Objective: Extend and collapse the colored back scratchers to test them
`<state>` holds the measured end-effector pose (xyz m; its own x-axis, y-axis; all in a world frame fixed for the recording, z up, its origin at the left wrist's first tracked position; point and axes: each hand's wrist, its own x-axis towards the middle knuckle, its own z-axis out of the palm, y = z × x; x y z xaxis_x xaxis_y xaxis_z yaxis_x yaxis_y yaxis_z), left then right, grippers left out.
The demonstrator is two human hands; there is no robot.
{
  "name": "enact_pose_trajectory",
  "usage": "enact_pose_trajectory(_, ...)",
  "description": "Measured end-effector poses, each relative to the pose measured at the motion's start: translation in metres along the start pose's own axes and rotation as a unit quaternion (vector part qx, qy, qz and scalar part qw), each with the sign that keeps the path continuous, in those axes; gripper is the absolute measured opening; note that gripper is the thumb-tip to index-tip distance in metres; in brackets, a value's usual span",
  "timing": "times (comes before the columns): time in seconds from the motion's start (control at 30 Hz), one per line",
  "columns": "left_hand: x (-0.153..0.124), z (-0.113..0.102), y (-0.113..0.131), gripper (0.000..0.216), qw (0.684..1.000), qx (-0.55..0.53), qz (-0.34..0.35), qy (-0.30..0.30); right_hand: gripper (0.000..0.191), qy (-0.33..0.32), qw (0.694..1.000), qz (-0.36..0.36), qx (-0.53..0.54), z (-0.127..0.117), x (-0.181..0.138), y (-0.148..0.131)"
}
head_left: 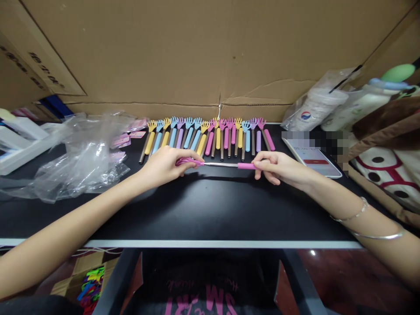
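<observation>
Between my two hands a pink telescopic back scratcher (223,165) lies level above the black table, its thin metal rod showing in the middle. My left hand (170,164) is closed around its pink claw end, which the fingers partly hide. At the other end, my right hand (272,167) pinches the pink handle (246,166). Just beyond the hands is a row of similar back scratchers (226,138) in yellow, blue, purple and pink, claws pointing to the back.
Crumpled clear plastic bags (78,153) and pink cards (123,140) lie at the left, near a white holder (19,148). A phone (311,157), a bagged cup (315,109) and a bottle (370,105) stand or lie at right. Cardboard (197,52) walls the back.
</observation>
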<state>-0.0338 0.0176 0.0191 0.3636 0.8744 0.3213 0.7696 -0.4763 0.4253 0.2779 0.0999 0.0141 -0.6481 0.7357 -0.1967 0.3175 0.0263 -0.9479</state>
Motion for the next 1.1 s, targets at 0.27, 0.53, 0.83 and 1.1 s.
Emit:
enact_pose_trajectory(0.27, -0.003, 0.002, 0.009, 0.019, 0.994, 0.100, 0.005, 0.038, 0.039, -0.017, 0.999, 0.009, 0.040, 0.004, -0.002, -0.002)
enact_pose_trajectory(0.53, -0.008, 0.005, 0.020, 0.020, 0.982, 0.148, 0.040, 0.110, 0.038, -0.030, 0.998, -0.008, 0.049, 0.005, -0.004, -0.005)
enact_pose_trajectory(0.83, -0.002, -0.001, 0.020, 0.017, 0.992, 0.085, -0.008, 0.092, 0.039, 0.029, 0.999, -0.041, -0.015, 0.012, -0.005, -0.010)
enact_pose_trajectory(1.1, 0.002, -0.005, 0.013, 0.025, 0.996, -0.066, -0.056, 0.007, 0.030, 0.130, 0.944, -0.176, -0.248, 0.017, -0.018, -0.019)
